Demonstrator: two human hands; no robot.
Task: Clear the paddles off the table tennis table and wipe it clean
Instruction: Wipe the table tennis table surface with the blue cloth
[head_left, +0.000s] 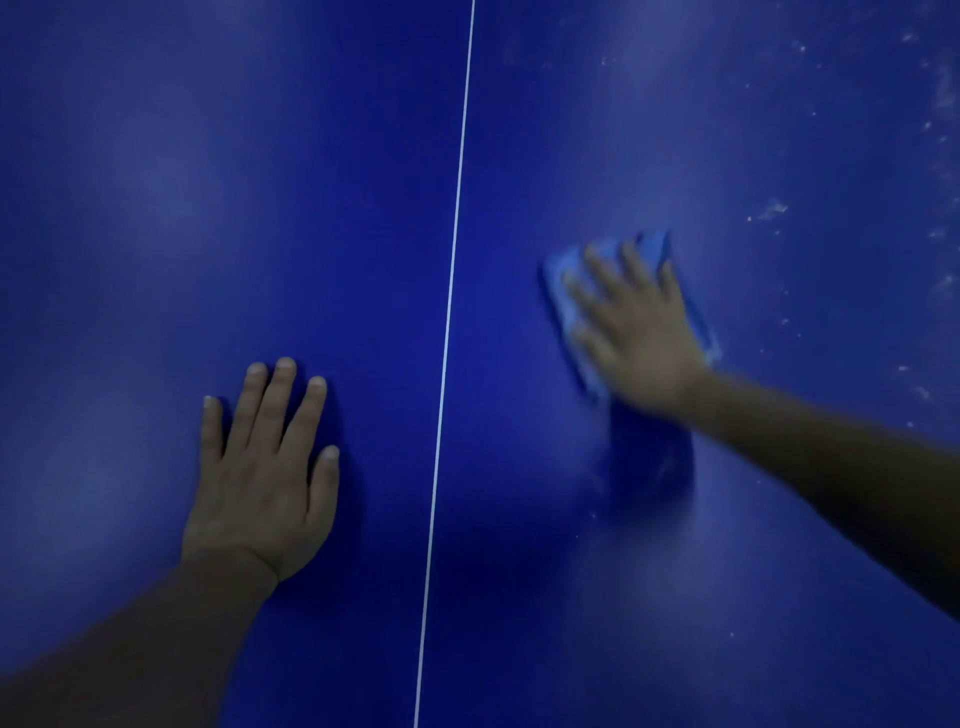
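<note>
The blue table fills the whole view, and none of its edges or corners shows, so places can only be told from the white line that runs from the near side up to the far side, a little right of the middle. Nearest, left of the line, the left hand lies flat, palm down on the surface, fingers spread a little and pointing away, thumb toward the line but apart from it; it grips nothing. Its forearm comes in from the near left corner of the view. All around this hand the surface is bare and smooth, with open room to the left and beyond. Farther off, right of the line and well apart from the left hand, the right hand presses flat on a light blue cloth, fingers spread over it, its arm coming in from the right. The hand and cloth are blurred. The cloth lies flat on the table, showing past the fingertips and on both sides of the hand, clear of the line. Beyond and to the right of the cloth, pale specks and smears are scattered over the surface up toward the far right. No paddles show.
</note>
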